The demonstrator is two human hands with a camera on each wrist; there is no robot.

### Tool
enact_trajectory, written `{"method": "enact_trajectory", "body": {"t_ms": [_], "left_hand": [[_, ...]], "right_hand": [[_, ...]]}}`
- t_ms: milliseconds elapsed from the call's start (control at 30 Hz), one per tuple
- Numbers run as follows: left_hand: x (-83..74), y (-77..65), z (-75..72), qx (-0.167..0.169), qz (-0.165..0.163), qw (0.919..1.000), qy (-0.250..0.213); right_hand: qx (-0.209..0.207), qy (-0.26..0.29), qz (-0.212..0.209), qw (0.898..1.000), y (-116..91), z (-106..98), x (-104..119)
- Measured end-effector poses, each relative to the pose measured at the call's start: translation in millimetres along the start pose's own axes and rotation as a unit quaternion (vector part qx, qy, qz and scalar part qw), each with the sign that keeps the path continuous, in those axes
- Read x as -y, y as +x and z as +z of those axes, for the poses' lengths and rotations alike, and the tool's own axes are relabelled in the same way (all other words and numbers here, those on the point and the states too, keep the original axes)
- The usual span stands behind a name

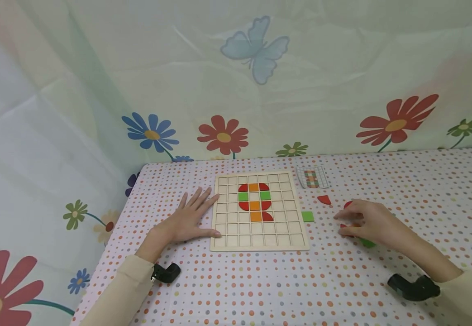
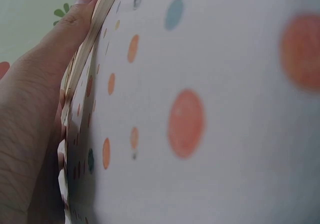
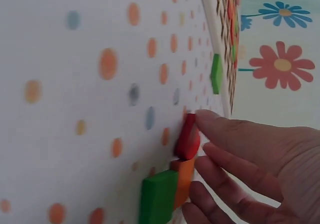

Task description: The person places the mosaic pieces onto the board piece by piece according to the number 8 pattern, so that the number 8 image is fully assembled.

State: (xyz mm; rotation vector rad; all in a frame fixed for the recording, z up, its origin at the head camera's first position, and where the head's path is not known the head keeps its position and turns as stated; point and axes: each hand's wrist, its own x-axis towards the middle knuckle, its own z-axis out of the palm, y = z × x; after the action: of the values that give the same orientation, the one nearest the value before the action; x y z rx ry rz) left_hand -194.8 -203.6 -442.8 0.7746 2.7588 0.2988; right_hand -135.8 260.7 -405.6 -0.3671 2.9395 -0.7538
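A square wooden grid board (image 1: 280,235) lies on the table. Red, orange and green pieces fill some of its middle cells, forming a ring with a short tail. My left hand (image 1: 188,219) lies spread at the board's left edge, thumb and fingertips touching the rim. My right hand (image 1: 372,222) hovers with loosely bent fingers over loose pieces right of the board. In the right wrist view, its thumb touches or nearly touches a red quarter-round piece (image 3: 187,139). Beside that sit an orange piece (image 3: 184,181) and a green piece (image 3: 159,196); the hand partly covers them in the head view.
A green square (image 1: 307,216) lies against the board's right edge. Beyond it are a red quarter-round (image 1: 324,199) and a small printed pattern card (image 1: 319,176). A dotted cloth (image 1: 236,290) covers the table, and a flowered sheet (image 1: 321,90) hangs behind.
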Motion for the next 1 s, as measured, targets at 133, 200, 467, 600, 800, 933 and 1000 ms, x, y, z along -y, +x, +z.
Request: {"method": "enact_trajectory", "body": {"t_ms": [133, 200, 467, 600, 800, 933, 1000], "left_hand": [[-0.4, 0.7, 0.2, -0.004, -0.001, 1.0, 0.004], [-0.7, 0.9, 0.2, -0.004, -0.002, 1.0, 0.006], [-1.0, -0.6, -0.7, 0.002, -0.006, 1.0, 0.004], [-0.6, -0.8, -0.4, 0.001, -0.003, 1.0, 0.004], [0.7, -0.5, 0.7, -0.003, 0.001, 1.0, 0.005], [0.4, -0.6, 0.4, -0.002, 0.0, 1.0, 0.004], [0.4, -0.7, 0.3, -0.002, 0.002, 1.0, 0.003]], "right_hand": [[-0.01, 0.003, 0.017, 1.0, -4.9, 2.6, -7.5], [-0.014, 0.01, 0.018, 1.0, -6.1, 3.9, -9.5], [-0.012, 0.015, 0.015, 1.0, -5.5, 8.0, -11.2], [-0.018, 0.019, 0.011, 1.0, -5.1, 7.8, -10.1], [-0.042, 0.033, 0.006, 0.999, -8.6, 9.5, -6.3], [-0.064, 0.049, -0.005, 0.997, -10.6, 11.8, -4.0], [-0.079, 0.054, -0.009, 0.995, -10.7, 13.1, -2.6]]}}
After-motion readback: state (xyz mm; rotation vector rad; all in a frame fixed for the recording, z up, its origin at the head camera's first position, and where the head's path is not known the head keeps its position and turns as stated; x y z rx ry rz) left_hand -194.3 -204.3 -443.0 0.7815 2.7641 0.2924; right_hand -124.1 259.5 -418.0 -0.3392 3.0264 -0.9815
